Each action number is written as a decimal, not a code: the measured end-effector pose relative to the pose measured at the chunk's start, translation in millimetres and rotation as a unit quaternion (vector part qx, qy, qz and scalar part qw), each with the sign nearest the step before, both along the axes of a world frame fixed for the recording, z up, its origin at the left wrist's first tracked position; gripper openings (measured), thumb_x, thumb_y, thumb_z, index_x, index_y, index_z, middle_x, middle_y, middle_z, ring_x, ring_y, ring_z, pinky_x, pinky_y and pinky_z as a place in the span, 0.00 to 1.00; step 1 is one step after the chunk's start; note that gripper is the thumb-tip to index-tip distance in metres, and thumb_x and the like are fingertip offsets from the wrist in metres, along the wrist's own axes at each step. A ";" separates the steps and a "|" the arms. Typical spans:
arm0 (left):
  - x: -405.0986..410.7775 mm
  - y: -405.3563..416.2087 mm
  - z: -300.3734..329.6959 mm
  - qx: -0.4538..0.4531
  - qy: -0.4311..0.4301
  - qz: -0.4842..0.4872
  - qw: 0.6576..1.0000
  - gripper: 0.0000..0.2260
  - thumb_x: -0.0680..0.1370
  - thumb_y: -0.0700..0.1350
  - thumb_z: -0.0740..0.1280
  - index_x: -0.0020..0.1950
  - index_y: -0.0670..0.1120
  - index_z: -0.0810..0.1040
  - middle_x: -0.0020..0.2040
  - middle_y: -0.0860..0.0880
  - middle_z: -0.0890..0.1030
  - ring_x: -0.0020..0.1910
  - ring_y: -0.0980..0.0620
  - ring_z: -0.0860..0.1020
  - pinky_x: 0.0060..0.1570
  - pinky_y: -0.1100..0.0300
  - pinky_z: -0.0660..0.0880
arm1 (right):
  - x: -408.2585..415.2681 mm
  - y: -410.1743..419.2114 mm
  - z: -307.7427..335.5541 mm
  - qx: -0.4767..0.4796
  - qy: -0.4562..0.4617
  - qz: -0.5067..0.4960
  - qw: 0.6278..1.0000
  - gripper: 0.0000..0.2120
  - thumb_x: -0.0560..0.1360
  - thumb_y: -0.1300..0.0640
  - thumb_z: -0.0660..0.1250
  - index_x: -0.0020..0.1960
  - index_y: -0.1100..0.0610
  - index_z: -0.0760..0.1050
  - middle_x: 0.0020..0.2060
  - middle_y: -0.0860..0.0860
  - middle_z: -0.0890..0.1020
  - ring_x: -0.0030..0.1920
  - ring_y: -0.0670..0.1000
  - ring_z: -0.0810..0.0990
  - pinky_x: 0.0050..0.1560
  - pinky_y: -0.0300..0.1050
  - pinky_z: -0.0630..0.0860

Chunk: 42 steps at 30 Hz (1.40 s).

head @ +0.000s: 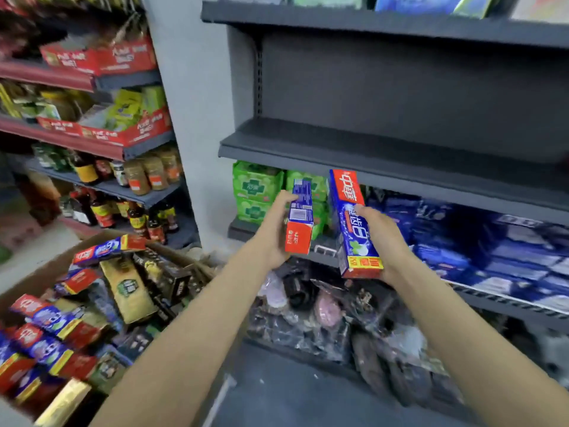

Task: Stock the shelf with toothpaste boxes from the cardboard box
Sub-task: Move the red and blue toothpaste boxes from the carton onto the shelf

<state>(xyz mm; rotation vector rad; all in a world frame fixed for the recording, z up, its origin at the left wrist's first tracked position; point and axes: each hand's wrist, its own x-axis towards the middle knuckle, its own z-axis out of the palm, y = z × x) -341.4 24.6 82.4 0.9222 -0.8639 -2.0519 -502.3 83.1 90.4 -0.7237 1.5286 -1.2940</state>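
Observation:
My left hand (272, 232) grips a red-and-blue toothpaste box (299, 215), held upright with its back side facing me. My right hand (385, 241) holds a second, longer toothpaste box (354, 223), front side showing, also upright. Both boxes hover in front of and just below the edge of a bare dark grey shelf (385, 152). At the lower left, the open cardboard box (40, 272) holds several more toothpaste boxes (107, 249) in red-blue, gold and black.
Green packs (255, 192) and blue packs (480, 241) fill the shelf below the bare one. Dark bagged goods (338, 315) lie on the lowest level. On the left stands another rack with bottles (101, 208) and red trays (101, 60).

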 end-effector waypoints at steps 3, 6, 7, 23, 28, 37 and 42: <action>-80.6 14.1 13.7 -0.020 -0.043 -0.007 0.999 0.11 0.73 0.53 0.67 0.48 0.47 0.73 0.31 0.49 0.77 0.25 0.54 0.75 0.30 0.63 0.72 | -76.4 30.0 22.8 -0.009 0.007 -0.021 1.000 0.11 0.77 0.49 0.63 0.47 0.58 0.74 0.23 0.48 0.81 0.21 0.47 0.78 0.27 0.38 0.76; -154.0 23.8 22.8 -0.145 -0.188 0.040 0.971 0.24 0.72 0.46 0.73 0.63 0.46 0.66 0.44 0.48 0.79 0.36 0.51 0.80 0.37 0.59 0.78 | -146.6 57.2 42.3 -0.012 0.013 -0.038 0.999 0.12 0.76 0.47 0.64 0.47 0.56 0.73 0.24 0.49 0.81 0.21 0.48 0.79 0.25 0.37 0.76; -174.9 26.4 25.7 -0.208 -0.259 0.044 0.942 0.28 0.70 0.46 0.75 0.65 0.46 0.65 0.49 0.47 0.79 0.42 0.49 0.80 0.44 0.57 0.78 | -169.0 63.2 46.0 -0.013 0.023 -0.042 0.999 0.12 0.76 0.47 0.65 0.47 0.56 0.73 0.27 0.50 0.82 0.22 0.48 0.79 0.26 0.38 0.76; -454.1 -10.3 74.3 -0.530 -0.387 -0.068 0.752 0.26 0.69 0.47 0.76 0.55 0.45 0.61 0.56 0.46 0.77 0.50 0.51 0.76 0.47 0.59 0.73 | -447.1 52.2 63.5 -0.117 0.109 -0.184 0.970 0.11 0.75 0.55 0.66 0.55 0.57 0.69 0.42 0.54 0.81 0.37 0.52 0.80 0.39 0.44 0.77; -540.8 -36.5 81.4 -0.460 -0.364 -0.100 0.804 0.25 0.66 0.48 0.77 0.56 0.40 0.70 0.51 0.46 0.79 0.47 0.49 0.80 0.46 0.56 0.77 | -546.2 30.1 67.6 -0.085 0.283 -0.208 0.932 0.16 0.73 0.57 0.69 0.58 0.59 0.74 0.49 0.57 0.82 0.41 0.53 0.80 0.42 0.45 0.75; -643.0 -30.7 95.0 -0.490 -0.409 -0.131 0.759 0.33 0.72 0.48 0.73 0.71 0.50 0.59 0.65 0.48 0.75 0.59 0.47 0.77 0.51 0.58 0.71 | -693.3 32.1 79.5 0.024 0.596 0.006 0.803 0.23 0.71 0.55 0.72 0.65 0.53 0.73 0.61 0.50 0.78 0.61 0.52 0.76 0.57 0.41 0.69; -689.8 -14.3 92.7 -0.476 -0.410 -0.105 0.771 0.24 0.76 0.53 0.67 0.69 0.53 0.61 0.65 0.50 0.75 0.60 0.47 0.77 0.55 0.56 0.72 | -762.5 21.6 74.3 0.026 0.619 0.134 0.773 0.20 0.71 0.56 0.72 0.62 0.55 0.75 0.60 0.49 0.78 0.62 0.50 0.75 0.60 0.40 0.68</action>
